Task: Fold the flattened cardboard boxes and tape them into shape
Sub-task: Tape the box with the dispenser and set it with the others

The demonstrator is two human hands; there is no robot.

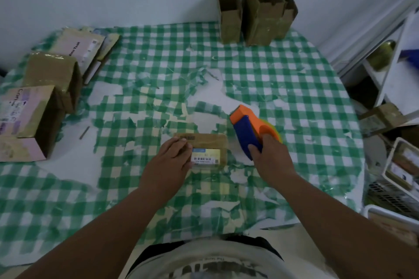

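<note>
A small brown cardboard box (209, 149) with barcode labels lies on the green checked tablecloth (260, 70) in front of me. My left hand (172, 158) rests on the box's left part, fingers bent over its top and near side. Just right of the box, my right hand (269, 154) grips an orange and blue tape dispenser (249, 131), whose orange nose points away from me.
Three folded open boxes (256, 11) stand at the far edge by the wall. Taped boxes (34, 118) and flat cardboard pieces (84, 47) sit at the left. White shelves and baskets (399, 176) crowd the right side. The tablecloth is torn in patches.
</note>
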